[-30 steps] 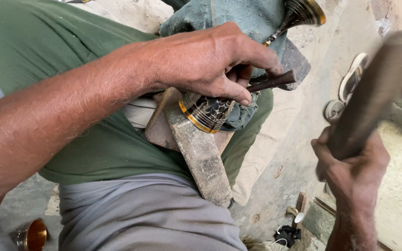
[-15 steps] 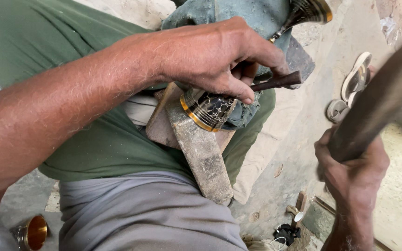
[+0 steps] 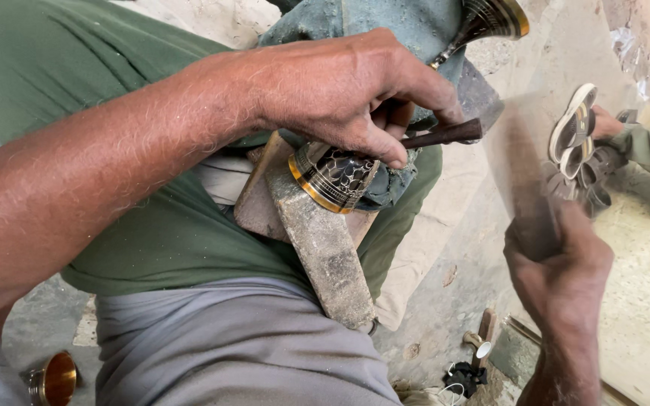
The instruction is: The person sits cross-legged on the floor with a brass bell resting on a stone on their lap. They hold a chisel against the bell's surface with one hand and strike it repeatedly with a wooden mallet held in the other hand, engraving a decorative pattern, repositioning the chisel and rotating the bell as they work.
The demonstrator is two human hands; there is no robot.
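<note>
Brass and rough wood showing here

Engraved cup (image 3: 334,177) gleaming glossy brass with black patterned finish; punch (image 3: 441,134) looking dark matt; wooden block (image 3: 325,248) appearing rough, worn; cloth (image 3: 385,22) looking coarse blue-grey.

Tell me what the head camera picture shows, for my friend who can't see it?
A person's left hand holds a thin dark metal punch against a black and gold engraved metal cup, which rests on a wooden block on their lap. Their right hand swings a blurred wooden mallet beside it.
</note>
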